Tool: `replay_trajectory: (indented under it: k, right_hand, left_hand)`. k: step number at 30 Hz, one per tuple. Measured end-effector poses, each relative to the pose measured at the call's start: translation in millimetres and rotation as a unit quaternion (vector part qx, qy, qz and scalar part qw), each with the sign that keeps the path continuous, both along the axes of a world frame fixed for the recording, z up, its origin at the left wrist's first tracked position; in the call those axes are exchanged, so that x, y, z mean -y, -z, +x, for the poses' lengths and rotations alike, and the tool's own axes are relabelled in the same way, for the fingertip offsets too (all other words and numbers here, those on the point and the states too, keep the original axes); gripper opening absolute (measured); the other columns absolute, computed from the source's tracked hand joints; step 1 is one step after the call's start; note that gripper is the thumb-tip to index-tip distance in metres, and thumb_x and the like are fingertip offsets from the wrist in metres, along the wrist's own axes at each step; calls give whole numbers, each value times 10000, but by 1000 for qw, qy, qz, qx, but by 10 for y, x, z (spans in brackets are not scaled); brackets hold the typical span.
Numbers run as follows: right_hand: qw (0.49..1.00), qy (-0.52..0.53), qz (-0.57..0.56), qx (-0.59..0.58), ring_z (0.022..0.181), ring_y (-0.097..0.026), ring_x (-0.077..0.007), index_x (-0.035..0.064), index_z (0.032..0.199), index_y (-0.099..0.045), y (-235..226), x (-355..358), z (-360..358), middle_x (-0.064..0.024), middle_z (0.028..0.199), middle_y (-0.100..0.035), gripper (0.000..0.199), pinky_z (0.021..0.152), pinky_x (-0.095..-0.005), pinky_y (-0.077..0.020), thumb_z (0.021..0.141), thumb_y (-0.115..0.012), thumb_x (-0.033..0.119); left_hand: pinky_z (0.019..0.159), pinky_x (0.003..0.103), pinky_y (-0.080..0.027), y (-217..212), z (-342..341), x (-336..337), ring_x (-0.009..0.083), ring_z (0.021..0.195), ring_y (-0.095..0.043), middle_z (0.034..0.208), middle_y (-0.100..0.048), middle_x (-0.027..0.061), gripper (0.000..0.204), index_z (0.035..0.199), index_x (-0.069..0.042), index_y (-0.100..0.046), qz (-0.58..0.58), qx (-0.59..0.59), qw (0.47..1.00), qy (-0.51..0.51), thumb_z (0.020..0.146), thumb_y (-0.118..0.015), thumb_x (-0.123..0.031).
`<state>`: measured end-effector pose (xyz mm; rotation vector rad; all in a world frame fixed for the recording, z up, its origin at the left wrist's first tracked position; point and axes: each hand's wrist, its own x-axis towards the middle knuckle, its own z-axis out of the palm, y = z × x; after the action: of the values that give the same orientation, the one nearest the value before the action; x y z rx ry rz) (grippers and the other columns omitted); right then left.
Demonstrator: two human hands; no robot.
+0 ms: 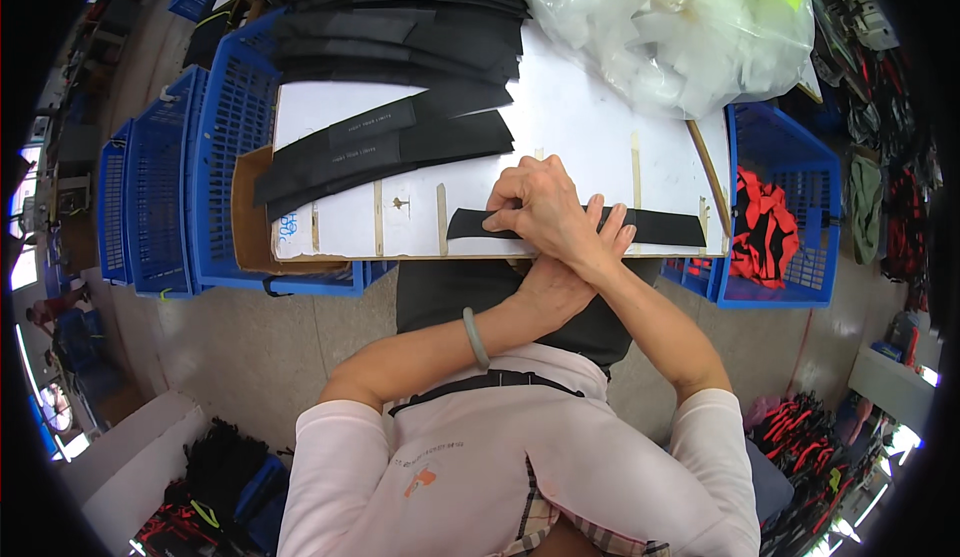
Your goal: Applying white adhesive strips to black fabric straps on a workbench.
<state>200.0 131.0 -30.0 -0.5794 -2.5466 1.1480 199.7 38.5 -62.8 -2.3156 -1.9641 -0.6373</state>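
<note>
A black fabric strip (pixel 660 227) lies flat along the table's near edge. My forearms cross in front of it, the right over the left. My right hand (pixel 540 202) reaches to the strip's left part, its fingers curled and its thumb and forefinger pinching the cloth. Beneath my right wrist, my left hand (pixel 562 289) extends to the right, its fingers stretched out and resting on the strip's middle; part of this hand is hidden. Several more black strips (pixel 440 142) with small light print are fanned out beyond, at the left.
A thick pile of black strips (pixel 400 27) covers the table's far left. Clear plastic bags (pixel 680 27) bulge at the far right. Blue crates (pixel 235 147) and a cardboard box (pixel 253 212) flank the white table (pixel 410 232); another crate (pixel 785 292) holds red and black pieces (pixel 765 232).
</note>
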Motion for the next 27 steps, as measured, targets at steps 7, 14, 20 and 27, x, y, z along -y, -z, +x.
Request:
replay_trajectory:
  k: [7, 14, 20, 27]
  right_hand:
    - [996, -9, -89, 13, 665, -528, -161, 34, 718, -667, -141, -50, 18, -26, 667, -613, 137, 703, -311, -398, 669, -785, 85]
    - [911, 127, -347, -184, 766, -573, -90, 5, 845, -679, -696, -492, 275, -33, 808, -649, 75, 714, -229, -448, 833, -686, 78]
    - [969, 44, -180, -163, 754, -592, -85, 24, 936, -714, -852, -751, -545, -12, 843, -667, 150, 673, -238, -452, 838, -720, 137]
    - [959, 67, 273, -42, 902, -626, -294, 75, 985, -716, -301, -818, -1692, -94, 951, -672, 250, 789, -390, -484, 788, -726, 230]
  left_hand:
    - [1074, 557, -305, 0, 7, -33, 393, 1298, -409, 1424, -418, 191, 512, 1372, -20, -432, -15, 66, 998, 19, 891, -482, -190]
    - [842, 398, -469, -341, -319, 182, 322, 1021, -545, 1085, -540, 180, 372, 1120, -55, -649, 46, 130, 989, 50, 750, -616, -81]
    - [870, 423, -443, -1037, -1618, 524, 293, 979, -552, 1023, -556, 134, 327, 1086, -79, -637, 103, -26, 992, -61, 762, -601, -112]
    - [961, 419, -444, -398, -2313, 444, 295, 1153, -523, 1105, -598, 106, 391, 1165, -182, -674, 80, 44, 991, -96, 778, -727, -179]
